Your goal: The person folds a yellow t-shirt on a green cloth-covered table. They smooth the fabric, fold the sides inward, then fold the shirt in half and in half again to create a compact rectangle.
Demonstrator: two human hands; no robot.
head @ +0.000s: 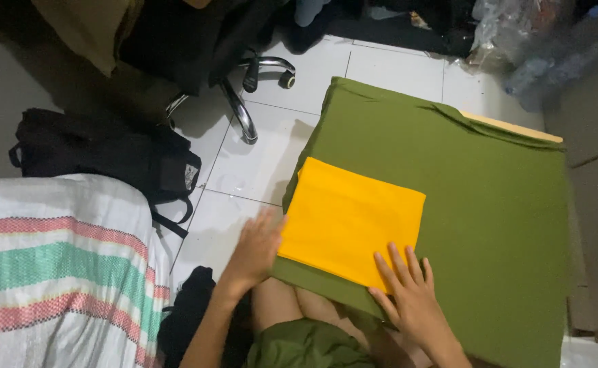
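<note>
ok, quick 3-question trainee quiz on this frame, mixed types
1. True or false: the left hand rests at the left edge of the yellow cloth.
2. Multiple choice: what lies directly under the yellow cloth? A) the white floor tiles B) the green cloth C) the striped sack
3. Fill in: the right hand lies flat, fingers spread, at the cloth's ___ corner (near or far, seen from the person).

Key
1. True
2. B
3. near
</note>
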